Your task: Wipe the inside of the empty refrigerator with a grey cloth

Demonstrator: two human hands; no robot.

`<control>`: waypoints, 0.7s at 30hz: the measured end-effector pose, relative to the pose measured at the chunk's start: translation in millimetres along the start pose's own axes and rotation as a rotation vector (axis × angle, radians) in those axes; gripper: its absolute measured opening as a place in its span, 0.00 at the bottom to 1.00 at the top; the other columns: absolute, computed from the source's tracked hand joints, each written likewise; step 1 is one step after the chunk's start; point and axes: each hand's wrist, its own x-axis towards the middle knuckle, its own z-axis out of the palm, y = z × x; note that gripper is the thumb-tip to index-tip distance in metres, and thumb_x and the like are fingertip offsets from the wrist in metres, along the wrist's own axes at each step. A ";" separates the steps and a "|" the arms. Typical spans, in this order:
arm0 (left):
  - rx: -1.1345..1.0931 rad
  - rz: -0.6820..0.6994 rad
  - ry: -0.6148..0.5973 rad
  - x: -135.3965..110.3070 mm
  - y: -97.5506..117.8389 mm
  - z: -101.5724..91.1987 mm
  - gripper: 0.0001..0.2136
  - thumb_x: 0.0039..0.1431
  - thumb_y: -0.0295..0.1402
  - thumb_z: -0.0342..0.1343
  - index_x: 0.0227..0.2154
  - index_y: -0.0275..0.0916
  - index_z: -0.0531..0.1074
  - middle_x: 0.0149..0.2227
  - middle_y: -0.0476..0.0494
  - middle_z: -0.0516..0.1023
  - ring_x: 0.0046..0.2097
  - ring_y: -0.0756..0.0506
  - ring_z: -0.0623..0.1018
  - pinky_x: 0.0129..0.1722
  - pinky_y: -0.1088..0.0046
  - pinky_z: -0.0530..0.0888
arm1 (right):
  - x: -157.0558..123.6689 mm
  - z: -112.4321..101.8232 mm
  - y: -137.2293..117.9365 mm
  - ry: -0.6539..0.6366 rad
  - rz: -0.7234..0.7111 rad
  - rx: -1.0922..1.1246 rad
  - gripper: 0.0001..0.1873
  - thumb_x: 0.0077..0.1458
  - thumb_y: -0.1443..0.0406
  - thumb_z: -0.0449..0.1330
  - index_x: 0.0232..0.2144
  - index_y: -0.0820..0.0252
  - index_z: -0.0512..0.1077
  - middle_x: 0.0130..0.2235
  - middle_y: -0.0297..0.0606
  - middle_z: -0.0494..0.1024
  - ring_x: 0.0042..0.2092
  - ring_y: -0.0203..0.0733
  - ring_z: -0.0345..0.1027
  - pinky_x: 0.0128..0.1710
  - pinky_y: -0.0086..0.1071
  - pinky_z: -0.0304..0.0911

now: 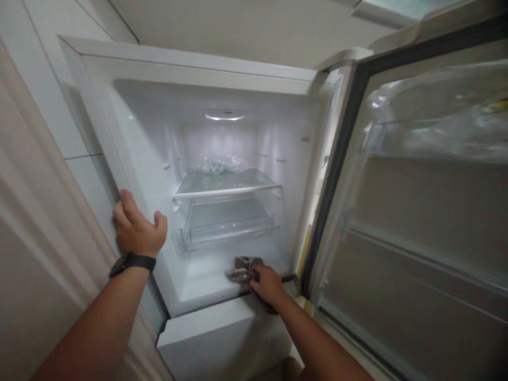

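Note:
My right hand [268,286] grips a crumpled dark brown-and-grey cloth [242,274] at the front of the fridge floor [206,283]. Part of the cloth hangs below the hand over the front lip. On the left, my left hand [138,225] rests against the side edge of the fridge [107,137], thumb apart from the fingers and nothing held. A dark watch band circles that wrist. Inside the lit compartment, a glass shelf [226,182] carries a crumpled clear plastic bag [222,164]. Beneath it sits a clear plastic drawer [232,230].
The fridge door [420,201] stands swung out on the right, its upper bin [444,137] holding clear plastic. Below the compartment, a white drawer front [222,338] juts forward. A pale curtain [47,211] hangs close on the left.

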 end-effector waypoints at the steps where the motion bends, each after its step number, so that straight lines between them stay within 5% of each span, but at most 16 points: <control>1: 0.017 -0.002 -0.015 0.4 -0.4 -0.2 0.49 0.55 0.34 0.61 0.74 0.28 0.39 0.68 0.20 0.57 0.68 0.23 0.64 0.63 0.40 0.71 | -16.5 -5.4 1.0 0.013 0.000 0.146 0.16 0.54 0.63 0.60 0.45 0.56 0.78 0.43 0.39 0.82 0.45 0.47 0.74 0.48 0.37 0.65; 4: 0.048 -0.040 -0.042 1.6 -1.8 1.3 0.51 0.54 0.34 0.62 0.74 0.29 0.38 0.68 0.20 0.56 0.66 0.20 0.66 0.58 0.35 0.73 | -65.8 -38.0 -4.5 0.081 -0.020 0.484 0.12 0.53 0.65 0.58 0.39 0.59 0.77 0.39 0.36 0.81 0.43 0.45 0.74 0.47 0.35 0.66; 6: 0.055 -0.055 -0.038 1.7 -2.2 2.8 0.52 0.51 0.35 0.63 0.74 0.30 0.39 0.68 0.20 0.57 0.65 0.19 0.67 0.56 0.33 0.74 | -90.9 -76.9 -19.0 0.127 -0.053 0.506 0.11 0.53 0.65 0.58 0.39 0.58 0.77 0.39 0.36 0.81 0.43 0.44 0.74 0.47 0.35 0.66; 10: 0.017 -0.066 0.011 -0.5 -1.2 3.3 0.52 0.50 0.36 0.63 0.75 0.36 0.41 0.69 0.25 0.60 0.63 0.19 0.69 0.55 0.33 0.75 | -109.1 -178.8 -71.4 0.231 -0.369 0.026 0.17 0.51 0.68 0.62 0.44 0.52 0.78 0.44 0.39 0.80 0.47 0.46 0.71 0.47 0.38 0.64; 15: -0.004 -0.066 0.039 -2.1 -4.5 6.2 0.50 0.52 0.41 0.59 0.75 0.41 0.42 0.69 0.29 0.61 0.62 0.19 0.71 0.51 0.29 0.76 | -91.1 -277.8 -152.3 0.496 -0.581 -0.756 0.15 0.62 0.61 0.60 0.51 0.48 0.75 0.56 0.42 0.77 0.52 0.53 0.66 0.47 0.42 0.60; 21: 0.015 -0.057 0.009 -1.4 -11.9 14.0 0.49 0.54 0.44 0.59 0.75 0.40 0.42 0.68 0.28 0.62 0.57 0.22 0.75 0.47 0.35 0.79 | -19.5 -331.6 -235.6 0.572 -0.491 -1.101 0.16 0.68 0.65 0.49 0.50 0.58 0.74 0.52 0.50 0.78 0.52 0.56 0.66 0.46 0.44 0.58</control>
